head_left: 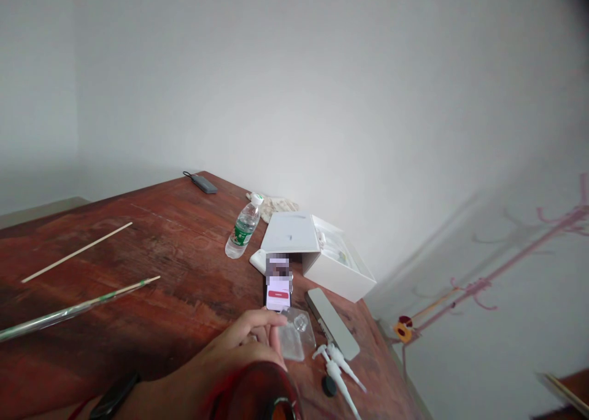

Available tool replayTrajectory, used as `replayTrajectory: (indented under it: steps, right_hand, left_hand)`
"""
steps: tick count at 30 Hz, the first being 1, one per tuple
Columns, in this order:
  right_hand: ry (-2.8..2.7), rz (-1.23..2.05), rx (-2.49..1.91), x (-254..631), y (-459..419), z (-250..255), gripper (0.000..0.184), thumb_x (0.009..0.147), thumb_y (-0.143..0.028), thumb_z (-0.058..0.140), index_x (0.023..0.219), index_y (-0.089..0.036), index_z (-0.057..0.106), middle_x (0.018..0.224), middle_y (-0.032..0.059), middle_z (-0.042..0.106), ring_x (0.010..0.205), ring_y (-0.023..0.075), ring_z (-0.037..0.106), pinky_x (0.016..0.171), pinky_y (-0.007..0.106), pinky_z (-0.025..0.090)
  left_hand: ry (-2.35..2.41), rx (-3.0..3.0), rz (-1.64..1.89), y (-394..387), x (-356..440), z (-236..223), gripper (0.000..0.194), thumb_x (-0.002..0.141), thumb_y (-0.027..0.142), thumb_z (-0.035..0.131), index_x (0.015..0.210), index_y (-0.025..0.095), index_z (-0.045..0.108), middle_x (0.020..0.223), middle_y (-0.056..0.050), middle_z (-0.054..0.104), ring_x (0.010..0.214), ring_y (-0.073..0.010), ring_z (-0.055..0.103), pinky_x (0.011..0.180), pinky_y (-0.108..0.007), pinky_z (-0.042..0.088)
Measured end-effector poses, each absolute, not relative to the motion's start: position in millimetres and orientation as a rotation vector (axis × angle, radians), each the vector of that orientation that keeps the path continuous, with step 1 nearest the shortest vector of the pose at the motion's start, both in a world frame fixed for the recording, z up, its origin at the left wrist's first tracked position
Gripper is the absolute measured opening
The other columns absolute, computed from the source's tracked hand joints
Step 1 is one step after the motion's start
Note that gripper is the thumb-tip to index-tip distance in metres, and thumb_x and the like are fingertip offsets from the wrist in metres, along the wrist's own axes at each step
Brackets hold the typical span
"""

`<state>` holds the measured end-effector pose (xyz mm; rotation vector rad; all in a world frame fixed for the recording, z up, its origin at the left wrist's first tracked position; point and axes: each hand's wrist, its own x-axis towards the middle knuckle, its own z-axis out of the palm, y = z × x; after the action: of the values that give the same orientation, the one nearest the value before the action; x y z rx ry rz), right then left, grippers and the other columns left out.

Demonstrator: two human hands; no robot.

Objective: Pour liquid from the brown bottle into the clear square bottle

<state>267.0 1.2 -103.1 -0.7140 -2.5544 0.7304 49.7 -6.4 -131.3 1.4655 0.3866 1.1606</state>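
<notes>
My left hand [251,340] reaches in from the lower left, a dark band [115,396] on its wrist. Its fingers are curled, with one fingertip against the edge of a clear plastic case [292,340]. What the fingers hold, if anything, is hidden. Close to the camera, a glossy dark red bottle-like object [251,386] covers the lower side of the hand and is cut off by the frame. Just beyond the fingers lies a phone [278,300] with a lit screen. Two white dispenser pumps [335,371] and a small black cap [328,385] rest right of the hand. My right hand is out of view.
Behind the phone stands an open white box [340,276] beside a water bottle [243,229]. A long grey-white case [334,325] lies near the table's right edge. Thin sticks [78,252] and a dark grey device [202,183] are on the wooden table [175,272]. A pink rack [510,263] leans at right.
</notes>
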Motion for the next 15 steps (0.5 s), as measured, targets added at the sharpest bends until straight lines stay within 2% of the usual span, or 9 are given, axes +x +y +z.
replayTrajectory:
  steps: [3, 5, 8, 11, 13, 15]
  right_hand:
    - [-2.513, 0.712, -0.778, 293.8, 9.3, -83.1, 0.039, 0.103, -0.040, 0.074, 0.138, -0.024, 0.066, 0.140, 0.0103, 0.069, 0.120, 0.0297, 0.071, 0.095, 0.050, 0.065]
    - [-2.472, 0.689, -0.830, 316.6, 18.4, -67.6, 0.047, 0.104, -0.042, 0.072, 0.147, -0.027, 0.061, 0.152, 0.0119, 0.062, 0.130, 0.0324, 0.067, 0.103, 0.054, 0.062]
    - [-2.398, 0.641, -0.911, 344.8, 31.4, -49.5, 0.093, 0.082, -0.053, 0.089, 0.158, -0.061, 0.037, 0.162, -0.0028, 0.053, 0.156, 0.0524, 0.042, 0.110, 0.068, 0.062]
    - [-2.357, 0.604, -0.963, 355.0, 37.5, -44.8, 0.121, 0.063, -0.051, 0.100, 0.157, -0.071, 0.026, 0.166, -0.0088, 0.047, 0.157, 0.0612, 0.035, 0.114, 0.077, 0.056]
    - [-2.357, 0.601, -0.972, 353.7, 37.8, -47.2, 0.125, 0.063, -0.049, 0.100, 0.158, -0.071, 0.022, 0.167, -0.0093, 0.046, 0.157, 0.0631, 0.033, 0.115, 0.080, 0.054]
    - [-2.370, 0.605, -0.970, 350.7, 36.7, -49.9, 0.123, 0.068, -0.048, 0.097, 0.159, -0.072, 0.018, 0.167, -0.0098, 0.047, 0.160, 0.0622, 0.028, 0.115, 0.081, 0.053]
  left_hand:
    - [0.380, 1.411, 1.195, -1.8, 53.4, -136.0, 0.062, 0.096, 0.055, 0.082, 0.150, 0.031, 0.064, 0.110, -0.010, 0.074, 0.108, -0.0341, 0.072, 0.102, -0.044, 0.057]
    - [0.375, 1.432, 1.217, 1.6, 55.6, -140.2, 0.066, 0.093, 0.055, 0.085, 0.150, 0.029, 0.064, 0.110, -0.011, 0.074, 0.109, -0.0356, 0.071, 0.101, -0.046, 0.058]
    - [0.417, 1.462, 1.223, 9.2, 59.9, -150.0, 0.062, 0.097, 0.053, 0.080, 0.151, 0.029, 0.062, 0.107, -0.010, 0.074, 0.109, -0.0347, 0.071, 0.099, -0.045, 0.058]
    - [0.448, 1.528, 1.210, 17.6, 61.0, -161.2, 0.060, 0.101, 0.054, 0.075, 0.153, 0.030, 0.058, 0.107, -0.009, 0.074, 0.104, -0.0328, 0.072, 0.095, -0.043, 0.060]
    - [0.422, 1.599, 1.213, 20.5, 57.5, -164.3, 0.065, 0.097, 0.060, 0.078, 0.152, 0.031, 0.059, 0.117, -0.011, 0.073, 0.111, -0.0353, 0.071, 0.101, -0.046, 0.058]
    - [0.378, 1.665, 1.237, 19.6, 51.2, -160.3, 0.075, 0.088, 0.068, 0.085, 0.148, 0.030, 0.063, 0.131, -0.013, 0.068, 0.127, -0.0402, 0.063, 0.112, -0.050, 0.051]
